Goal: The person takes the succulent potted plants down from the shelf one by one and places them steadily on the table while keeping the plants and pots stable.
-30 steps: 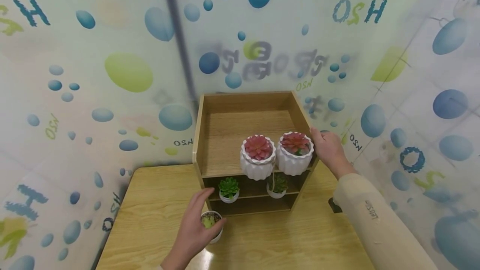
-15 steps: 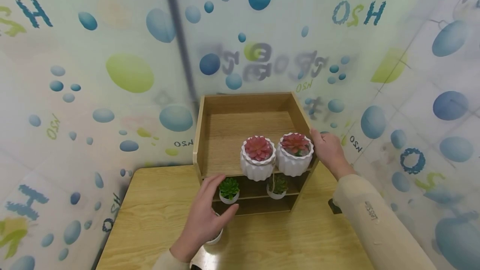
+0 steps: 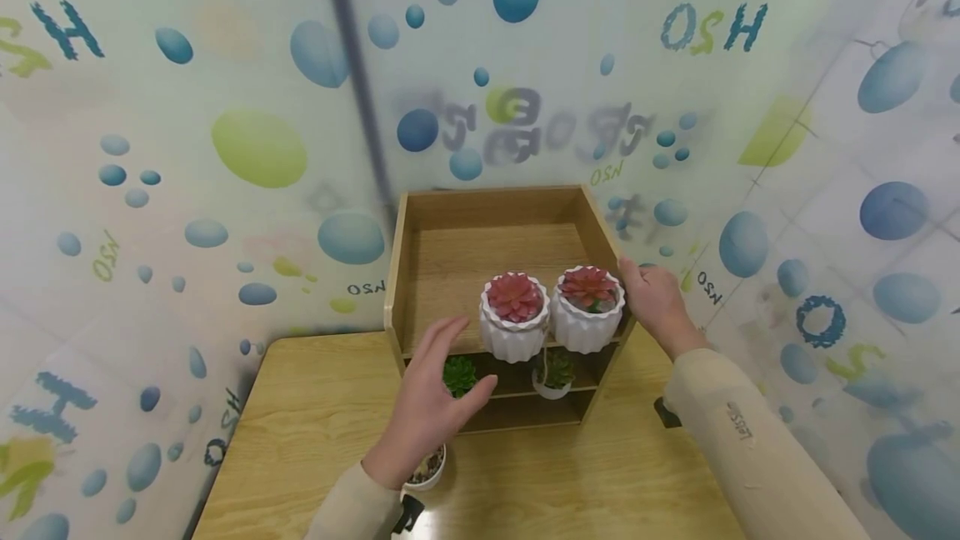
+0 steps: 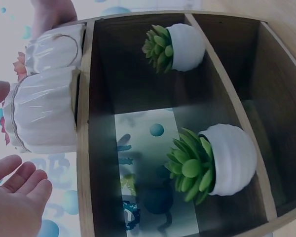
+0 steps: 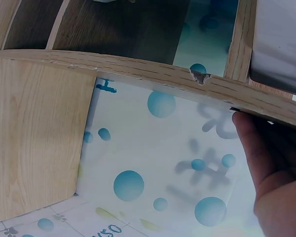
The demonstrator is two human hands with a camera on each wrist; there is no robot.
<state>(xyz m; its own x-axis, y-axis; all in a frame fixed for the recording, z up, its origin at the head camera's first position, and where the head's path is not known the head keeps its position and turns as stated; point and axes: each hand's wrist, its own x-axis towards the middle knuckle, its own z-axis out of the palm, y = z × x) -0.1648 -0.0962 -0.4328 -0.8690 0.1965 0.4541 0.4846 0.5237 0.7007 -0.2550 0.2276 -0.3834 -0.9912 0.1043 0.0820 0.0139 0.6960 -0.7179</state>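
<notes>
My left hand (image 3: 431, 402) is spread, thumb and fingers apart, just left of a fluted white pot with a red succulent (image 3: 513, 319). In the left wrist view, its fingers (image 4: 27, 185) and thumb stand either side of that pot (image 4: 44, 111) without closing on it. My right hand (image 3: 660, 302) holds the right side panel of the wooden shelf (image 3: 487, 265), beside a second pot with a red succulent (image 3: 587, 311). In the right wrist view, its fingers (image 5: 251, 148) lie against the panel's outer face, partly in shadow.
Two small white pots with green succulents, one on the left (image 4: 232, 160) and one on the right (image 4: 187, 47), stand on the middle shelf. Another small pot (image 3: 427, 469) stands on the table (image 3: 600, 482) in front, partly behind my left wrist. A patterned wall (image 3: 262, 148) rises behind.
My left hand has moved up and right, from over the small pot on the table to beside the left red succulent's pot. My right hand stays at the shelf's side.
</notes>
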